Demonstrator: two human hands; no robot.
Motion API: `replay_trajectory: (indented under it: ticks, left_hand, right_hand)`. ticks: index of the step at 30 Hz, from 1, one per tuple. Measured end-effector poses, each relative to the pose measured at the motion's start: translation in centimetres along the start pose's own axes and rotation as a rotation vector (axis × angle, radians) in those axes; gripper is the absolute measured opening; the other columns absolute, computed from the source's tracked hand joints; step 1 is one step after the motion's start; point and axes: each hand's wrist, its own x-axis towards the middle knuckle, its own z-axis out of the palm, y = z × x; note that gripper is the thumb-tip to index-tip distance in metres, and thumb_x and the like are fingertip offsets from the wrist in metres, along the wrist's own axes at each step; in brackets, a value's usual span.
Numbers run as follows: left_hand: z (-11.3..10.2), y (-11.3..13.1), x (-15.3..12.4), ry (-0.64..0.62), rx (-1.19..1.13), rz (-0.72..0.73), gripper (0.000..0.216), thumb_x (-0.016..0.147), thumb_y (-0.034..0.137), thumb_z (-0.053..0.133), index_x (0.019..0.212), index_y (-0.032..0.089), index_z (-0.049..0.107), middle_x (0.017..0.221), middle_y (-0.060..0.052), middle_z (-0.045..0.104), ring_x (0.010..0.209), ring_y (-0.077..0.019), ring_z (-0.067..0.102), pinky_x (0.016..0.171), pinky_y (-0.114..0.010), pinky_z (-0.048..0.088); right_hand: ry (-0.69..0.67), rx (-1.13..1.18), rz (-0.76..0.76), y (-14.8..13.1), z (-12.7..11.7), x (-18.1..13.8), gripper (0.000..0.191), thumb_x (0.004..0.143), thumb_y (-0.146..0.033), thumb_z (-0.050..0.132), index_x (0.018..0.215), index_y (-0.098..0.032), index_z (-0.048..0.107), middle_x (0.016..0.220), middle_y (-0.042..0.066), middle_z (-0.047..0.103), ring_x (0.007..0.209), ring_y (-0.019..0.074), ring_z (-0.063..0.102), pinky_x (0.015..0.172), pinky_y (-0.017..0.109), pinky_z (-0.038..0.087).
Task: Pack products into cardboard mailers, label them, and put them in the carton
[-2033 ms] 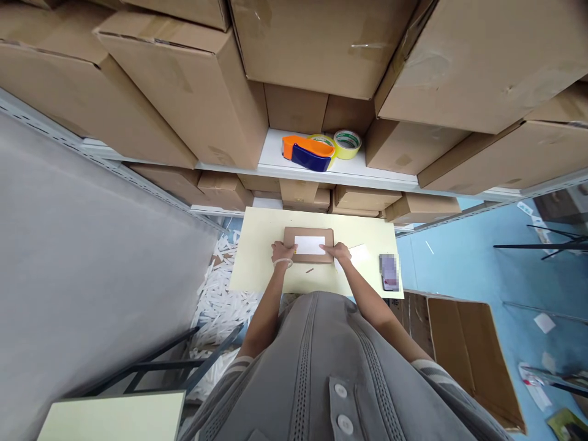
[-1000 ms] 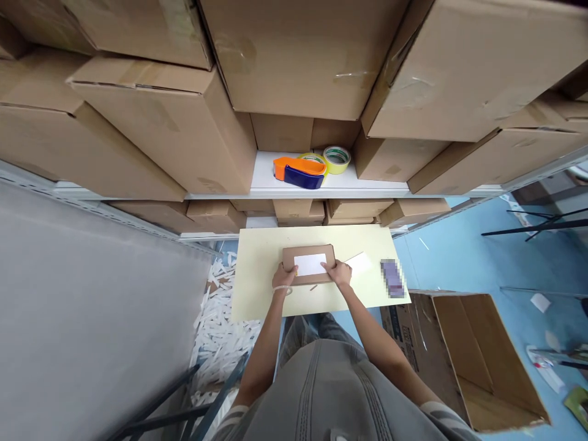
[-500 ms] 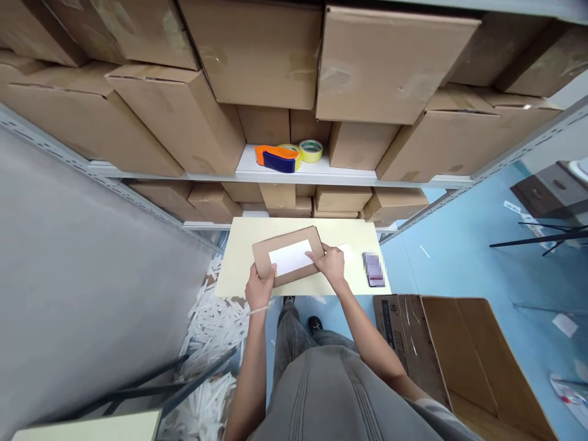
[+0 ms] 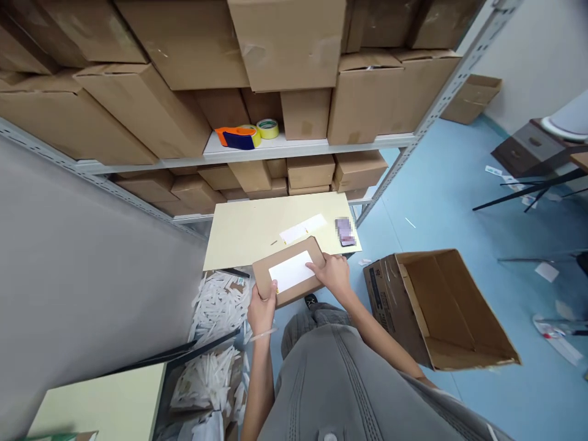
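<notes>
Gripping the box (image 4: 288,253) from its two ends, with thumbs (image 4: 274,287) at the label (image 4: 290,273), left hand (image 4: 261,309) and right hand (image 4: 334,274) have just lifted it from the tabletop (image 4: 243,233) to above the near edge, so now it seems carried by the hands alone, while paper (image 4: 316,222) lies near the phone (image 4: 344,231).

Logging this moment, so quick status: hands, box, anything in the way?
Left hand, right hand: gripping opposite ends of brown box. White label faces up. Phone, white slips on table beyond; nothing seen blocking box.

Tape dispenser (image 4: 239,141) beside 1 yellow roll (image 4: 269,133) on white shelf (image 4: 289,147)
</notes>
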Motion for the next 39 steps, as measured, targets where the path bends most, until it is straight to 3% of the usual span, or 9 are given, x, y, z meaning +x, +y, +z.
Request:
replay_trajectory:
  ticks: [6, 11, 14, 19, 25, 28, 31, 35, 39]
  left_hand:
    - [0.8, -2.7, -5.2, -0.036, 0.036, 0.029, 0.054, 0.086, 0.06, 0.042, 0.126, 0.026, 0.051, 0.116, -0.008, 0.068, 0.106, -0.027, 0.065, 0.082, -0.033, 0.05]
    - [1.2, -7.1, -10.2, -0.041, 0.015, -0.005, 0.049, 0.087, 0.058, 0.043, 0.122, 0.025, 0.053, 0.117, -0.009, 0.067, 0.107, -0.0265, 0.064, 0.083, -0.032, 0.05]
    - [2.1, -8.4, -12.8, -0.087, 0.048, -0.022, 0.05, 0.087, 0.059, 0.042, 0.122, 0.026, 0.052, 0.116, -0.009, 0.068, 0.106, -0.0276, 0.064, 0.082, -0.034, 0.05]
    - [4.3, -7.5, -15.6, -0.155, 0.121, 0.034, 0.053, 0.087, 0.061, 0.039, 0.122, 0.025, 0.053, 0.113, -0.009, 0.069, 0.105, -0.0287, 0.064, 0.082, -0.034, 0.049]
    - [7.4, -3.3, -18.4, -0.117, 0.136, 0.08, 0.057, 0.086, 0.066, 0.038, 0.124, 0.026, 0.052, 0.112, -0.009, 0.07, 0.104, -0.0302, 0.064, 0.081, -0.035, 0.048]
    - [10.5, 0.4, -20.4, -0.113, 0.141, 0.135, 0.057, 0.085, 0.066, 0.038, 0.124, 0.026, 0.053, 0.111, -0.009, 0.07, 0.103, -0.0312, 0.064, 0.081, -0.036, 0.048]
    - [15.0, 4.7, -23.0, -0.172, 0.131, 0.223, 0.056, 0.086, 0.064, 0.04, 0.125, 0.025, 0.052, 0.112, -0.009, 0.069, 0.104, -0.0303, 0.064, 0.081, -0.034, 0.048]
    - [22.8, 9.4, -26.7, -0.388, 0.083, 0.37, 0.055, 0.087, 0.06, 0.042, 0.126, 0.023, 0.052, 0.117, -0.01, 0.068, 0.107, -0.029, 0.063, 0.084, -0.033, 0.046]
    - [30.2, 11.7, -30.9, -0.67, -0.018, 0.378, 0.056, 0.086, 0.059, 0.046, 0.127, 0.023, 0.053, 0.121, -0.009, 0.066, 0.108, -0.0273, 0.063, 0.087, -0.033, 0.046]
  right_hand:
    - [0.058, 0.001, 0.024, 2.2, -0.2, -6.7, 0.061, 0.082, -0.066, 0.052, 0.105, -0.012, 0.067, 0.095, 0.019, 0.07, 0.095, 0.0307, 0.063, 0.088, 0.037, 0.039]
    - [0.015, 0.001, 0.002, 3.5, 1.0, -12.5, 0.058, 0.084, -0.066, 0.049, 0.105, -0.014, 0.067, 0.096, 0.019, 0.07, 0.096, 0.0306, 0.062, 0.088, 0.037, 0.038]
    - [-0.019, -0.037, 0.033, 5.3, 1.3, -15.3, 0.056, 0.084, -0.066, 0.049, 0.1, -0.015, 0.068, 0.093, 0.017, 0.07, 0.093, 0.0292, 0.064, 0.085, 0.035, 0.039]
    - [-0.011, -0.073, 0.101, 9.3, 0.3, -17.6, 0.056, 0.085, -0.065, 0.048, 0.095, -0.013, 0.068, 0.09, 0.019, 0.07, 0.09, 0.0288, 0.065, 0.083, 0.035, 0.04]
    - [0.048, -0.049, 0.09, 14.9, -1.9, -17.4, 0.059, 0.091, -0.061, 0.038, 0.097, -0.011, 0.068, 0.091, 0.02, 0.07, 0.09, 0.0289, 0.064, 0.085, 0.035, 0.039]
    - [0.064, -0.054, 0.124, 19.8, -3.8, -17.1, 0.06, 0.093, -0.06, 0.034, 0.095, -0.011, 0.069, 0.091, 0.02, 0.07, 0.09, 0.0292, 0.065, 0.083, 0.035, 0.04]
    - [0.088, -0.065, 0.235, 26.3, -5.9, -17.2, 0.06, 0.094, -0.058, 0.033, 0.095, -0.011, 0.07, 0.091, 0.021, 0.07, 0.091, 0.0304, 0.065, 0.082, 0.035, 0.041]
    - [0.132, -0.056, 0.443, 36.1, -8.2, -18.2, 0.063, 0.094, -0.058, 0.031, 0.098, -0.008, 0.07, 0.095, 0.025, 0.069, 0.096, 0.0335, 0.064, 0.085, 0.038, 0.041]
    - [0.112, -0.03, 0.663, 44.9, -9.3, -20.0, 0.066, 0.093, -0.059, 0.034, 0.092, -0.004, 0.07, 0.092, 0.028, 0.068, 0.095, 0.0341, 0.066, 0.083, 0.038, 0.043]
